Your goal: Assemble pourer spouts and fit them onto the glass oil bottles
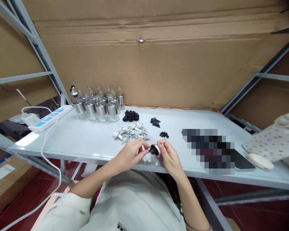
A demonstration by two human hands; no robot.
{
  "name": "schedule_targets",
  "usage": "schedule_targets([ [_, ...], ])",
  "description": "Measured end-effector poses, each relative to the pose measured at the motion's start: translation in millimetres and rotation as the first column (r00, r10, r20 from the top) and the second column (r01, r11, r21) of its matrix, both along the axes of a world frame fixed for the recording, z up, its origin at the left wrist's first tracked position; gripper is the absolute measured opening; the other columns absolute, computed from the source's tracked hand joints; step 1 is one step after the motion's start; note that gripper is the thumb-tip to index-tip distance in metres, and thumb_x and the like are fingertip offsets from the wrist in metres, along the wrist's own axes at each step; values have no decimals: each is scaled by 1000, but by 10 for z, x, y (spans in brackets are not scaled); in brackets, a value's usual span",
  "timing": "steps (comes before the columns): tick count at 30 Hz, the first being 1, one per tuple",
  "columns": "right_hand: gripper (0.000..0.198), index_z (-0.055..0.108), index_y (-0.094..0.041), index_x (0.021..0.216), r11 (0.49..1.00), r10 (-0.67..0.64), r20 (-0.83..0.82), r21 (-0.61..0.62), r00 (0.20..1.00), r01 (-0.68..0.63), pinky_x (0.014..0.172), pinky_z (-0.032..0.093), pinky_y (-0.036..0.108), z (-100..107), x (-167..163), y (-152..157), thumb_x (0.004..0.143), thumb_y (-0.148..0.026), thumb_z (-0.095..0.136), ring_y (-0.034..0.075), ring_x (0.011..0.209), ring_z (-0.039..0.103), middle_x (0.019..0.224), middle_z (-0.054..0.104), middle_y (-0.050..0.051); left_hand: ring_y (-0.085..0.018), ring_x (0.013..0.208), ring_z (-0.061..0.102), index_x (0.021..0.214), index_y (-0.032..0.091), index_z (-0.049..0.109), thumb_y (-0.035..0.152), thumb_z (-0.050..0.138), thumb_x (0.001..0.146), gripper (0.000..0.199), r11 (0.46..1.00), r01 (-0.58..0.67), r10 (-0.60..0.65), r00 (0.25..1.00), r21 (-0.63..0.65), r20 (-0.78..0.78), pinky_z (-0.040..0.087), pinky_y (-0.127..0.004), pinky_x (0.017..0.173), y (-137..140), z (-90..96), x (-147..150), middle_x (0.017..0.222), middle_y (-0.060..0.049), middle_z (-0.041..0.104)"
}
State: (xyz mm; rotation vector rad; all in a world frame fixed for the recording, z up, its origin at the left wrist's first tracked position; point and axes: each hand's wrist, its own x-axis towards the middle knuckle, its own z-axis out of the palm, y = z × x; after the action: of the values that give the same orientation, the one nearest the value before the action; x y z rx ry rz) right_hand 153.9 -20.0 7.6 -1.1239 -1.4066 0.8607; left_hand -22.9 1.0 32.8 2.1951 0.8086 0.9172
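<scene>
Close to the table's front edge, my right hand (168, 154) grips the silver rim of a bottle pourer (155, 149), whose black ribbed stopper points left. The thumb and fingers of my left hand (132, 154) are closed at the stopper's tip. Just beyond my left hand lies a pile of silver metal pourer tops (132, 131). Behind it sit black ribbed stoppers (131, 115) in a cluster. Small black caps (164, 134) and thin black flap-like pieces (155, 122) lie in two little groups beyond my right hand.
Several glass bottles with steel sleeves (101, 109) stand at the back left, one topped with a pourer (73, 91). A power strip (51, 118) with a white cable lies at the left. On the right are a blurred-out device (242, 161), a white oval object (260, 161) and a dotted cloth (274, 139).
</scene>
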Motion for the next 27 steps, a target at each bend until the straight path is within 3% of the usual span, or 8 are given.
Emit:
schedule_targets([
  [3, 40, 45, -23, 77, 999, -37, -41, 9, 998, 37, 49, 36, 25, -10, -10, 6, 83, -63, 47, 13, 49, 42, 53, 45, -5, -10, 64, 52, 94, 17, 55, 25, 49, 89, 11, 990, -19, 23, 999, 142, -32, 44, -25, 65, 23, 0, -16, 90, -4, 60],
  [9, 32, 51, -22, 82, 997, 70, -94, -39, 993, -73, 57, 42, 26, 33, -20, -3, 82, -54, 56, 13, 54, 49, 61, 53, -3, -10, 64, 56, 100, 18, 54, 25, 53, 86, 16, 987, -104, 102, 994, 123, 26, 46, -22, 60, 86, -129, 27, 89, -3, 63],
  [14, 33, 55, -22, 82, 999, 19, -92, -45, 996, -23, 59, 45, 27, 49, -7, -20, 77, -54, 62, 13, 58, 52, 69, 58, 0, -12, 67, 59, 103, 17, 58, 26, 51, 88, 19, 977, -127, 114, 990, 170, 84, 46, -21, 55, 79, -110, 2, 88, -4, 65],
  [20, 29, 58, -22, 86, 999, 28, -89, -30, 996, -31, 65, 46, 28, 31, 17, -19, 82, -51, 58, 15, 62, 55, 64, 57, -1, -15, 73, 61, 93, 16, 61, 24, 45, 92, 18, 968, -138, 120, 988, 209, 97, 48, -27, 70, 83, -97, -3, 84, -5, 68],
  [27, 28, 58, -22, 89, 1000, 22, -34, -13, 999, -22, 66, 47, 29, 8, 10, -15, 85, -49, 53, 16, 63, 57, 66, 59, 0, -17, 72, 58, 89, 18, 60, 25, 41, 93, 20, 949, -191, 208, 977, 252, -41, 41, -31, 74, 90, -87, -11, 79, -4, 67],
])
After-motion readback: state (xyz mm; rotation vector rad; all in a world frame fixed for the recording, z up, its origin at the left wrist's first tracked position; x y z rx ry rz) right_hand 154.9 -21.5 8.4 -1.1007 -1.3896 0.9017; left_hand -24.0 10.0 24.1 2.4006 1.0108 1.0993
